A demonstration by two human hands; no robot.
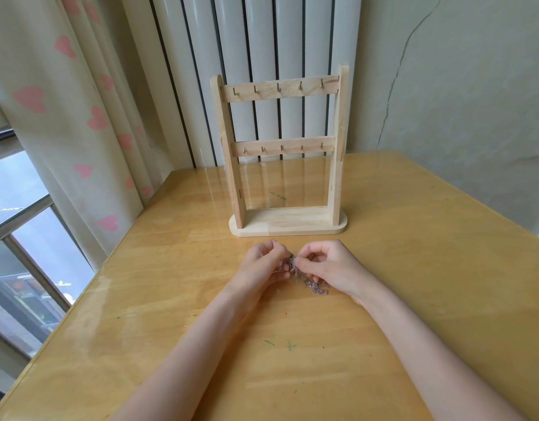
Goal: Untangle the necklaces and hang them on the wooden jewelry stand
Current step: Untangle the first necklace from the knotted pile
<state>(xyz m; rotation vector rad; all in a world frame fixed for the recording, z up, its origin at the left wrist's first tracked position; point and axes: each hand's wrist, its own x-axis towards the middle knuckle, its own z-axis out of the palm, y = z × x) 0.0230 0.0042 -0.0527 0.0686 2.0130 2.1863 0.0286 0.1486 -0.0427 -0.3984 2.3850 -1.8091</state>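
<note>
Both hands sit close together on the counter (pixel 414 268), just in front of the stand (pixel 285 153). Left hand (pixel 266 264) has its fingers curled inward, pinching one side of the necklaces (pixel 295 265); right hand (pixel 329 267) pinches the other side between thumb and fingertips, its remaining fingers folded. The knot of chains is caught between the two hands, roughly midway, so neither is clearly nearer to it. A loose tail of purplish links (pixel 318 287) trails out toward the person's right and lies on the counter, just under the right hand's heel.

What matters for the next move, as I judge it, is that the stand lies straight ahead of the hands, a short reach away, upright and facing them, with its two bars running left to right. Each bar carries five small brass hooks (pixel 278 88), and none holds anything yet, so the untangling appears unfinished.

How many necklaces are in the bundle I cannot tell; the chains are fine and blurred, and the fingers hide most of the knot. Which strand each hand holds is also unclear. No clasp can be made out.
</note>
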